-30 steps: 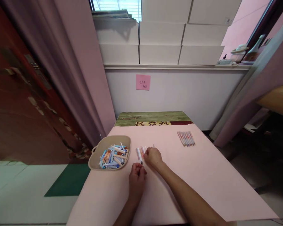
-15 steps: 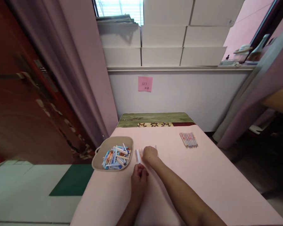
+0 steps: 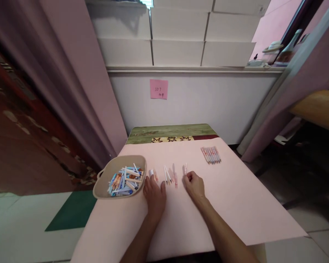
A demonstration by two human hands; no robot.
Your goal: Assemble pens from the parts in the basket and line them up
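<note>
My left hand [image 3: 155,195] lies on the table with its fingers stretched and thumb apart. Its fingertips touch or cover the near ends of a few small pen parts [image 3: 155,174]. The fingers of my right hand [image 3: 195,187] pinch the lower end of a clear, pinkish pen part [image 3: 185,168], too small to tell whether barrel or cap. Between the hands lie two thin white pen refills [image 3: 167,174] with dark tips, and beside them some clear pinkish pen tubes [image 3: 175,176]. At the left, a beige basket [image 3: 100,190] holds many loose pen parts [image 3: 126,179].
Several pens [image 3: 211,155] lie side by side in a row at the table's far right. A pink cloth [image 3: 181,223] covers most of the table. Behind stands a white wall with a pink note [image 3: 158,89]; a purple curtain [image 3: 55,73] hangs at the left.
My hands have moved apart, the right one to the right. My left hand has let go of a white refill and opened out. Refills and clear tubes now show between the hands.
</note>
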